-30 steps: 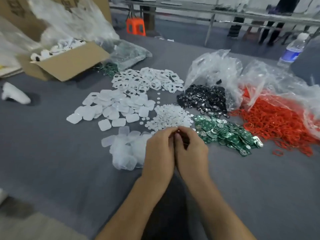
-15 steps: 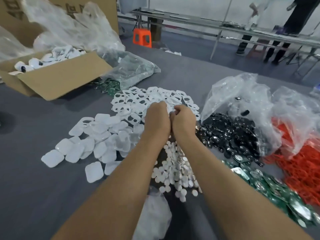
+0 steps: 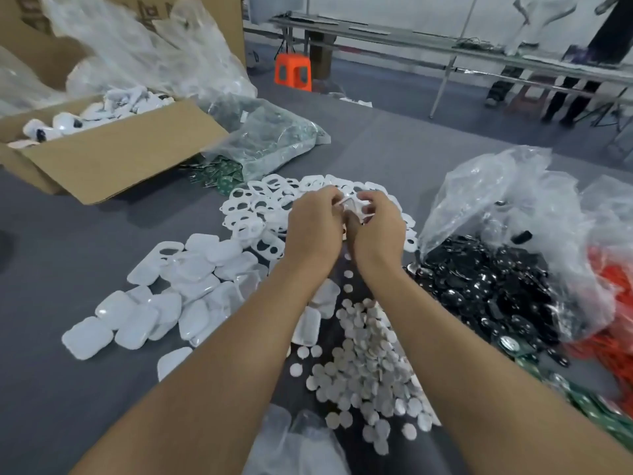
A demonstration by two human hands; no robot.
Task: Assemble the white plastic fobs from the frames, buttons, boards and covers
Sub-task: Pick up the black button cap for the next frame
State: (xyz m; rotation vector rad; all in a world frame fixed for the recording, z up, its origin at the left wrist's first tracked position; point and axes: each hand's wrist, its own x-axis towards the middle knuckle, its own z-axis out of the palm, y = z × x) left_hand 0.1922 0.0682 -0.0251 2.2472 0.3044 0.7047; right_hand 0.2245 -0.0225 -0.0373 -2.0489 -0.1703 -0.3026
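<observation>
Hands: two. The left hand and right hand are held close together, fingers curled, and pinch one white frame between their fingertips.

Stock, one heap of each; pieces overlap and cannot be counted:
- Frame heap: directly under and beyond both hands.
- Covers: left of the left forearm.
- Buttons: between the forearms, nearer than the hands.
- Black parts: right of the right hand, spilling from a clear bag.
- Orange rings: further right, cut off by the picture edge.

Boards lie right of the right forearm, also cut off. A second green group lies beyond and left of the left hand.

One cardboard box, well to the left, holds white fobs.

The palms face away, so anything else held in them is hidden. The forearms cover part of the buttons and covers.
</observation>
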